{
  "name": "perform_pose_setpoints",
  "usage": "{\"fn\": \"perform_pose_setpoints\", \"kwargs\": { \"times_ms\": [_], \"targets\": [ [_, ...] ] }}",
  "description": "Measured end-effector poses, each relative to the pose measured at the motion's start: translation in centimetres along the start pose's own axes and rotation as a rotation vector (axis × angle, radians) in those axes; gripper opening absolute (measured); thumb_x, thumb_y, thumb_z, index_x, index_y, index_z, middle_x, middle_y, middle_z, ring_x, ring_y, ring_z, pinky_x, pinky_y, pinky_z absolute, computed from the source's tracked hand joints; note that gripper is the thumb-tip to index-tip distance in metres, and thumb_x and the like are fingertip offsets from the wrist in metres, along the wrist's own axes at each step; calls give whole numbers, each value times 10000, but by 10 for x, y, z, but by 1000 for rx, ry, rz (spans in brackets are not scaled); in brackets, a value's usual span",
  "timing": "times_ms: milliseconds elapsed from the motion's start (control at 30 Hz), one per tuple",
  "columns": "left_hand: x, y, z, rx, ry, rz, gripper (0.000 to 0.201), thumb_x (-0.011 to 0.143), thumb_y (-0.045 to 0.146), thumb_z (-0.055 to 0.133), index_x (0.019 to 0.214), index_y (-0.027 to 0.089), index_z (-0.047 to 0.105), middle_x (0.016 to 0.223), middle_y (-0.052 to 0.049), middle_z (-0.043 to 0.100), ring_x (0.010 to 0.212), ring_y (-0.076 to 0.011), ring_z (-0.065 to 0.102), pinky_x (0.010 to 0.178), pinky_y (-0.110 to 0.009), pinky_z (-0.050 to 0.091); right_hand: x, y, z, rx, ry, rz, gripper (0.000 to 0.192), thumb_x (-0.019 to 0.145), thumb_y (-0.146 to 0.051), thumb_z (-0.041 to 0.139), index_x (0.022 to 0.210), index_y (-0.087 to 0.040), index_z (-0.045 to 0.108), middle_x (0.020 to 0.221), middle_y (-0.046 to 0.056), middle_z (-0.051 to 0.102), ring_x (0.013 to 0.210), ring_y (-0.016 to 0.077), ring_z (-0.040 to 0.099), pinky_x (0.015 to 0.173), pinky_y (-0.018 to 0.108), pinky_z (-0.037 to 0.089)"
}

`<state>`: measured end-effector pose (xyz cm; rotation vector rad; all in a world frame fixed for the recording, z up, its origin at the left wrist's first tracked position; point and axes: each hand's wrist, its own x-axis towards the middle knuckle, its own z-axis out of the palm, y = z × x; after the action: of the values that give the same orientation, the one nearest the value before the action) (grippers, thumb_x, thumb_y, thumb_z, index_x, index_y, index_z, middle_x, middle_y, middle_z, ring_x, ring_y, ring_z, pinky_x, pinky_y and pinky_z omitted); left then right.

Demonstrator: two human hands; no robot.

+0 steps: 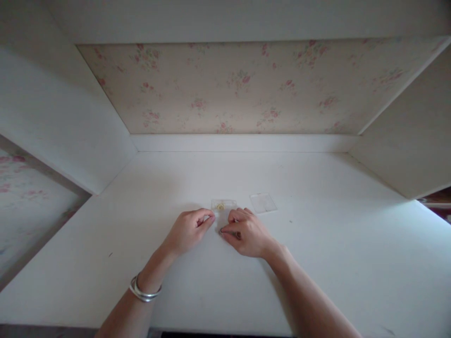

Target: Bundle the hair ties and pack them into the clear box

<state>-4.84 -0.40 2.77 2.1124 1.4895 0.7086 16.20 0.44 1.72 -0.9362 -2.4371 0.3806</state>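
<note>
A white desk [317, 263] set in an alcove backed by floral wallpaper [232, 89]: your small clear bag [223, 209], a yellowish item inside, lies mid-desk between your hands. Your left hand [188, 230] pinches its left edge; your right hand [246, 232], fingers curled, pins its near edge. A second clear bag [263, 203] lies just right.

A single head-worn camera looks forward and steeply down onto a white desk [317, 281], close enough that both forearms enter from the bottom edge of the frame. The floral back panel [246, 89] fills the upper centre, and white side walls [59, 126] slant in at left and right.
</note>
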Motion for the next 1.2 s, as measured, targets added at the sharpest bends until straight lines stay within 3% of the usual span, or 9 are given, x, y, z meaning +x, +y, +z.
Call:
{"fn": "perform_pose_setpoints", "kwargs": {
  "times_ms": [400, 800, 1033, 1200],
  "targets": [
    [1, 0, 3, 10, 6, 17, 302, 898, 401, 455, 891, 186, 668, 598, 25, 578, 511, -83, 464, 522, -183, 349, -1, 2, 4, -33, 23, -20, 162, 807, -165, 600, 729, -245, 718, 749, 4, 568, 725, 127, 481, 686, 286, 316],
    [0, 3, 0, 6, -9, 28, 289, 891, 385, 463, 897, 190, 676, 555, 35, 510, 498, -84, 438, 501, -185, 331, 0, 8, 5, 128, 77, 30, 111, 836, -272, 632, 814, -282, 740, 770, 6, 579, 767, 129, 524, 730, 278, 390],
    [0, 1, 4, -12, -17, 29, 277, 888, 371, 472, 900, 189, 679, 608, 16, 584, 528, -91, 486, 529, -189, 367, 4, 13, 6, 337, 218, 236, 220, 895, -327, 519, 894, -226, 714, 819, 29, 580, 703, 123, 565, 619, 245, 460],
    [-3, 3, 7, 21, -135, 88, 253, 892, 346, 483, 890, 209, 697, 673, 5, 655, 561, -103, 542, 547, -200, 388, 7, 24, 12, 216, 419, 344, 218, 891, -312, 522, 906, -229, 724, 785, 33, 585, 723, 134, 560, 642, 244, 445]
  ]
}}
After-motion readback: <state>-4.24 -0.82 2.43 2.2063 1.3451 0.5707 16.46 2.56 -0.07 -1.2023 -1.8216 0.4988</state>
